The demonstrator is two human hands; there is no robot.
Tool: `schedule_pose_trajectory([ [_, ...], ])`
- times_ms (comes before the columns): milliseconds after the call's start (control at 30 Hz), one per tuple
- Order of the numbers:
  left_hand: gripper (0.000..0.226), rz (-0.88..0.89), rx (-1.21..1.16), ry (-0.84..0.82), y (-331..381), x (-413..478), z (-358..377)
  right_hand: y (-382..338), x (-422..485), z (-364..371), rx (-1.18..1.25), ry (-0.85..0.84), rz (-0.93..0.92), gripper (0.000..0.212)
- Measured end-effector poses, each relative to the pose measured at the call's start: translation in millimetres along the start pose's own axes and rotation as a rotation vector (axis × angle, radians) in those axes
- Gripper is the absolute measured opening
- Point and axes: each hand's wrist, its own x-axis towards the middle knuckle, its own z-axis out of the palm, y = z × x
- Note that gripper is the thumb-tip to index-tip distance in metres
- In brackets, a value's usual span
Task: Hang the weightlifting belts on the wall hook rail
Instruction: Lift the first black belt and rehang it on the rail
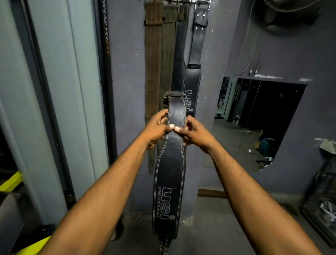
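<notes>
A black leather belt [171,163] with white stitching and "USI UNIVERSAL" lettering hangs down in front of me. My left hand [156,129] and my right hand [194,132] both grip its narrow upper part, thumbs meeting on its face. Its top end folds over at a loop. On the grey wall behind, several belts hang from the hook rail [189,1] at the top edge: a brown belt [153,54], an olive belt [168,60], a dark belt [179,60] and a black USI belt [195,54] hung by its metal buckle.
A pale door frame [78,91] stands at the left with a dark bar beside it. A ragged wall opening [254,123] at the right shows a dim room. Cables hang at upper right. A rack with clutter [325,200] stands at the far right.
</notes>
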Motion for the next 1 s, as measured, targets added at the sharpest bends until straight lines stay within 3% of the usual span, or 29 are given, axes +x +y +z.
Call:
schedule_pose_trajectory([
  [133,0.030,0.007,-0.251,0.157,41.9,23.8,-1.8,-10.0,3.5,-4.5,0.015,-0.081,-0.078,0.028],
  [233,0.015,0.032,-0.230,0.210,69.6,38.9,8.3,-28.3,6.0,-12.4,0.046,-0.073,-0.140,0.016],
  [333,0.009,-0.037,-0.313,0.199,91.4,47.3,17.6,-45.9,10.3,-26.7,0.041,-0.101,-0.188,0.030],
  [433,0.013,-0.063,-0.314,0.157,112.1,50.9,20.1,-57.4,13.0,-39.3,0.006,-0.108,-0.210,0.035],
  [600,0.044,0.192,-0.207,0.224,126.9,49.8,32.1,-66.9,17.5,-42.4,0.003,-0.069,-0.157,0.042],
  [733,0.075,0.363,-0.194,0.259,129.1,52.3,35.1,-64.2,13.8,-31.0,0.056,-0.139,-0.121,0.024],
  [900,0.069,0.444,-0.107,0.264,133.7,51.3,40.8,-62.0,20.1,-25.7,0.148,-0.042,-0.175,0.029],
  [1000,0.068,0.460,-0.135,0.270,135.1,55.0,38.7,-60.5,18.5,-28.1,0.093,-0.085,-0.126,0.027],
])
